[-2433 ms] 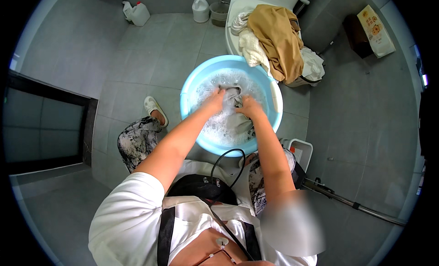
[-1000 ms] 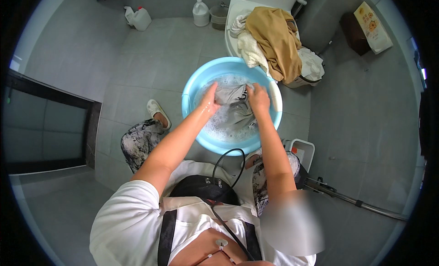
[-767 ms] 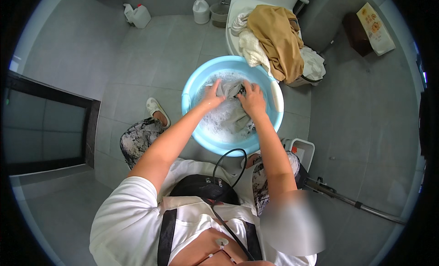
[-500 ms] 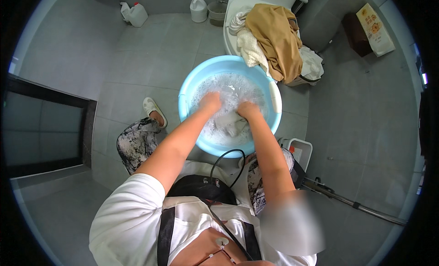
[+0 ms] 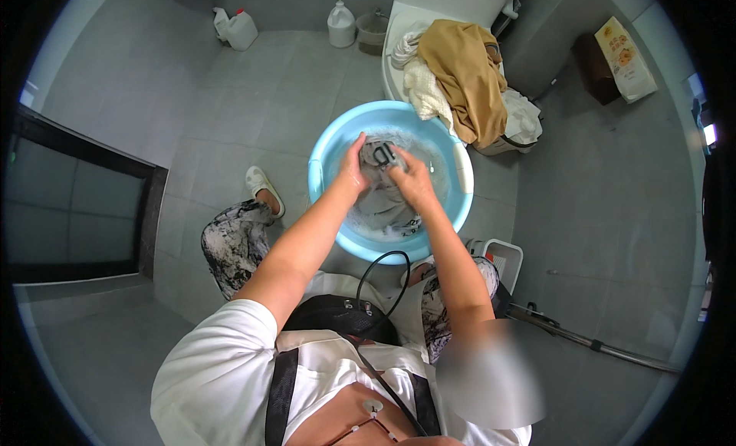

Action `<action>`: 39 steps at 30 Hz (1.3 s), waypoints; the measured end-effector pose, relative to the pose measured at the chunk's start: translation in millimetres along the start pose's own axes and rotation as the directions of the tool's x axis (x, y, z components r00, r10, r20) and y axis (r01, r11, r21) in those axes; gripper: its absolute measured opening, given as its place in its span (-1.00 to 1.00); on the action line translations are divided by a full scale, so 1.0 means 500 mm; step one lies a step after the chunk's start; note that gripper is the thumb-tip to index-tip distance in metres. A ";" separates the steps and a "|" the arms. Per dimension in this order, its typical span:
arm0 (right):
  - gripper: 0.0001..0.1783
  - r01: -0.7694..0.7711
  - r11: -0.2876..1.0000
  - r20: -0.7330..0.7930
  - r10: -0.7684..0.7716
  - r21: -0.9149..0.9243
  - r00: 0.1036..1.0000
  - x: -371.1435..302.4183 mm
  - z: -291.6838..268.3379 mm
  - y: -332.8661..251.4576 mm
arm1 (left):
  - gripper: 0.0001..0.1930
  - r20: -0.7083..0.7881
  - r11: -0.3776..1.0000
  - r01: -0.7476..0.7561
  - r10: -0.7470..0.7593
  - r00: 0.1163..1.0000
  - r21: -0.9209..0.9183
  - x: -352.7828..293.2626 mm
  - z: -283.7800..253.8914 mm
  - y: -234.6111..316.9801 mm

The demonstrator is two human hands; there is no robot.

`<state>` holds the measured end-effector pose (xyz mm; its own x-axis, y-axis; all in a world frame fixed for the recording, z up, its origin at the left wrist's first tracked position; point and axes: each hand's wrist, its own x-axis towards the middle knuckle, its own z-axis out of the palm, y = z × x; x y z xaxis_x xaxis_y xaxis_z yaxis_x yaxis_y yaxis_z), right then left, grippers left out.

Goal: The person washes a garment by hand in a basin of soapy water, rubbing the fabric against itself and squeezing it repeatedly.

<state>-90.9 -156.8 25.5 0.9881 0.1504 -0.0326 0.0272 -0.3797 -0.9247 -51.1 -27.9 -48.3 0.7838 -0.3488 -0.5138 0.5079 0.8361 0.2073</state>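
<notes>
A wet grey garment with dark printing is bunched up in the soapy water of a light-blue basin. My left hand grips its left side, thumb and fingers pressed to the cloth. From the right, my right hand is closed on the same garment, beside a dark printed patch near its top. Both hands are above the suds, close together. The lower part of the cloth lies in the water, partly hidden by foam.
Brown and cream clothes are heaped on the toilet and hang to the basin's rim. A pump bottle, a small bucket and a white jug stand at the back. A black cable loops by the basin's near side.
Both hands have come up out of the suds with the garment. More of its grey cloth and dark printing now shows above the water. The view has shifted slightly.
</notes>
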 end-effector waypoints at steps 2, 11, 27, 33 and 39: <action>-0.58 0.140 0.987 0.004 -0.140 -0.083 0.990 -0.028 0.016 -0.026 | -0.66 0.055 0.998 0.005 -0.009 0.998 0.065 -0.013 0.017 -0.005; -0.68 -0.037 0.898 -0.229 -0.072 -0.439 0.971 -0.029 0.040 -0.029 | -0.72 -0.032 0.988 0.092 -0.089 0.996 0.123 -0.058 0.084 -0.036; -0.71 -0.235 0.815 -0.354 0.040 -0.529 0.934 0.043 -0.053 0.098 | -0.69 -0.196 0.969 0.046 0.002 0.981 0.242 0.017 -0.034 0.046; -0.37 -0.126 0.601 -0.121 0.050 -0.789 0.991 0.033 -0.034 0.083 | -0.39 -0.164 0.506 0.036 0.211 0.964 0.862 0.015 -0.031 0.036; -0.52 -0.151 0.444 0.067 0.437 -0.883 0.897 0.041 -0.023 0.143 | -0.46 0.049 -0.005 -0.051 0.391 0.919 0.999 0.066 -0.081 -0.017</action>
<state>-67.1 -191.5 -36.9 0.8882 0.0298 -0.4584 -0.0032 -0.9975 -0.0711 -44.0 -29.3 -100.6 0.9365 -0.0144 -0.3504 0.3141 -0.4095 0.8565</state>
